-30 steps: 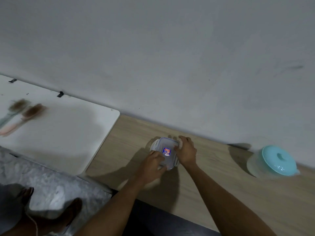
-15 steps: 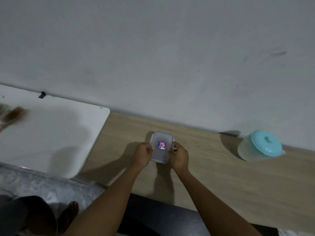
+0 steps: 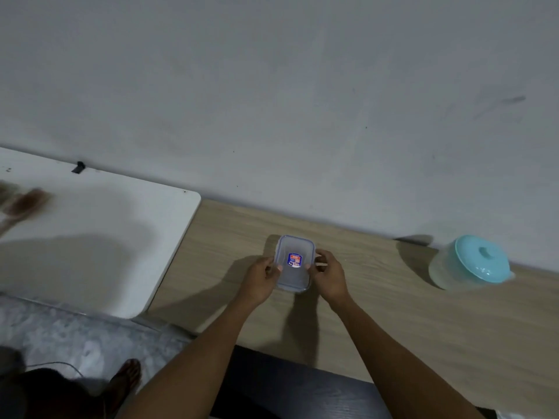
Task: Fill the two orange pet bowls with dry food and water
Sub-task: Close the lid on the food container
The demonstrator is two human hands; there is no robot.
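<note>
Firstly, task item: a lidded plastic container, rectangular and translucent, with a blue-and-red label on the lid. The contents could not be determined through the lid.
Container position: over the wooden tabletop, close to the wall. Whether it rested on the surface or was raised off it could not be determined.
Left hand: the left hand grasped the container's left long side, fingers curled against it and the thumb tip on the lid edge.
Right hand: the right hand grasped the container's right long side, thumb at the lid edge and fingers curled beside it.
Forearms: both reached to the container from the near edge of the tabletop, one on each side.
Jug: a clear jug with a turquoise lid stood well to the right of the container on the same tabletop, near the wall.
White table: a white table with a rounded corner lay to the left of the container, just beside the wooden tabletop.
Brushes: brown-bristled brushes, blurred, lay far left of the container on the white table.
Clip: a small black clip sat on the white table's far edge, left of and beyond the container.
Floor: a grey mottled floor showed nearer than and left of the container, with a sandalled foot on it.
</note>
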